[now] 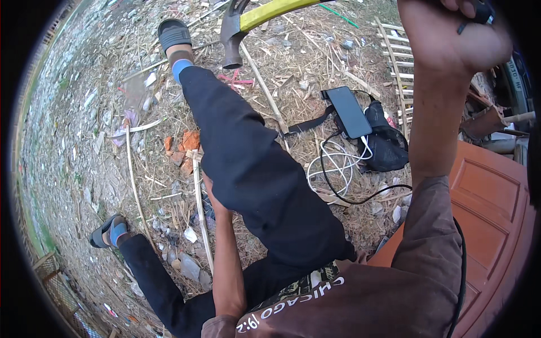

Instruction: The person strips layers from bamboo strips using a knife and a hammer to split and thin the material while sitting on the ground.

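My right hand (448,39) is raised at the upper right, its fingers curled round the dark end of a claw hammer's handle. The claw hammer (231,38) has a worn metal head and a yellow handle, part of which runs out past the top edge. Its head hangs over the ground near my sandalled foot (174,35). My left hand (209,190) is low behind my bent knee; the leg hides its fingers. Beside it lies a thin bamboo strip (198,205), with its far end by broken orange brick pieces (190,141).
A phone (349,111) with white and black cables lies on a black bag (386,138) at right. A slatted bamboo frame (399,67) is farther off. An orange-brown panelled door (487,186) lies at my right. Bamboo strips, stones and litter cover the ground.
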A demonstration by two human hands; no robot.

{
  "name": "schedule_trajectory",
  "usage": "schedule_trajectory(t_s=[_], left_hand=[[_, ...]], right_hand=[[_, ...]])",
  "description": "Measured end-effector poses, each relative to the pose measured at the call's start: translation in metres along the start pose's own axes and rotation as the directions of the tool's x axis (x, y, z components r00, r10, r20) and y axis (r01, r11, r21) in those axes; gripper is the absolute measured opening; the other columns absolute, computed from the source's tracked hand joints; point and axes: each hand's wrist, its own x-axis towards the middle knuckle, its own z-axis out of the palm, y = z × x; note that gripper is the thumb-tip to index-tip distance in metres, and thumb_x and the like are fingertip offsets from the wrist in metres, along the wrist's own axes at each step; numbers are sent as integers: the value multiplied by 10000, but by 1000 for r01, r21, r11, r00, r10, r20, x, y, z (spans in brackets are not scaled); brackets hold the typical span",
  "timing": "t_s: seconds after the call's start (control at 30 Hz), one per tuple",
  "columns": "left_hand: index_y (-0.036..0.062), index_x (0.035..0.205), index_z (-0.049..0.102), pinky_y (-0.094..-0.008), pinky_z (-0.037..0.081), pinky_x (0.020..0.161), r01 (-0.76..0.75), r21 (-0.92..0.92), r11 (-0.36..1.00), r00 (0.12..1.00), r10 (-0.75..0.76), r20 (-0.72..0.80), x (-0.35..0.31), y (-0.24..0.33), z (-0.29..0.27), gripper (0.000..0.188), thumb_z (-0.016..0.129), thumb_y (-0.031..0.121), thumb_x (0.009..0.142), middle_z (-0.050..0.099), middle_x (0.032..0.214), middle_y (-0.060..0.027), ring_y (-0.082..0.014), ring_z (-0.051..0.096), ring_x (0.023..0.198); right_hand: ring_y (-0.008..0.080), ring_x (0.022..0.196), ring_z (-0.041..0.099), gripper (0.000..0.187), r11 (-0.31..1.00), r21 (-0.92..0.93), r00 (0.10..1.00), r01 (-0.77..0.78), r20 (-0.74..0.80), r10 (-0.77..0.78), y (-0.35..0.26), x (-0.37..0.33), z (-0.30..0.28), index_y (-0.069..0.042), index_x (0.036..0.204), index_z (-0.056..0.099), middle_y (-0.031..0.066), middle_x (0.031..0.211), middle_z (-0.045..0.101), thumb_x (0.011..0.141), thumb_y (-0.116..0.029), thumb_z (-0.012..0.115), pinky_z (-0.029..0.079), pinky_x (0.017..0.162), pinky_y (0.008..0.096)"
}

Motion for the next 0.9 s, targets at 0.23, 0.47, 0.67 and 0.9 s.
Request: schedule_trajectory(t_s=[0.23,0.47,0.67,0.9], left_hand=[[13,1393,374,-240,464,571,61,63,996,992,-67,109,-49,-8,-54,535,637,89,934,659,808,-61,-90,567,631],[10,1304,477,-234,454,587,-26,168,986,999,22,23,-10,11,-118,386,609,100,953,651,804,-37,-81,558,650],[12,1148,607,-226,434,611,32,265,964,995,-6,-98,45,61,-167,207,576,124,976,634,796,2,-67,541,679],[8,1138,630,-263,448,652,-90,811,578,985,172,-13,85,78,-285,213,591,111,955,610,789,-20,-106,544,697]], right_hand=[[132,443,345,300,981,124,840,-148,-508,191,30,-45,-109,-139,689,487,-23,479,328,914,-331,535,413,647,337],[128,536,373,254,905,-350,717,-242,-693,-76,36,-84,-234,-46,798,529,2,538,344,928,-264,526,366,622,298],[171,513,403,273,929,-324,544,-177,-819,-182,28,-136,-306,-76,698,475,41,574,414,862,-280,554,394,589,339],[238,691,585,175,897,-136,407,-421,-912,52,-29,-184,-352,-35,805,519,68,642,513,912,-173,525,524,801,411]])
